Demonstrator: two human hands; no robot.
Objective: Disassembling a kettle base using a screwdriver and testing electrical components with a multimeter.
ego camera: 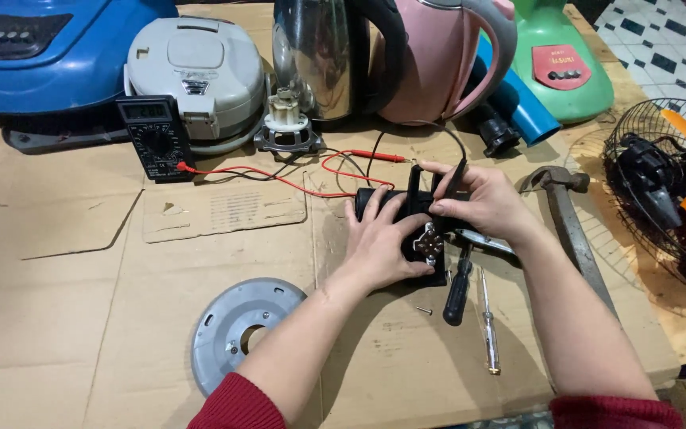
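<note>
Both hands grip a small black plastic part (414,230) at the middle of the cardboard-covered table (81,318), left hand (379,246) steadying its side, right hand (478,199) pinching a black probe (456,179) onto it; it looks light, rigid, best held by its edges.

Even, fairly bright indoor light falls from above onto the cardboard-covered desk (81,318), leaving soft, short shadows beneath both forearms and just under the left hand (383,246). Above the hands, the steel kettle (315,56) carries bright glare streaks. Focus is mostly sharp; the frame's edges bow slightly, wide-angle style
</note>
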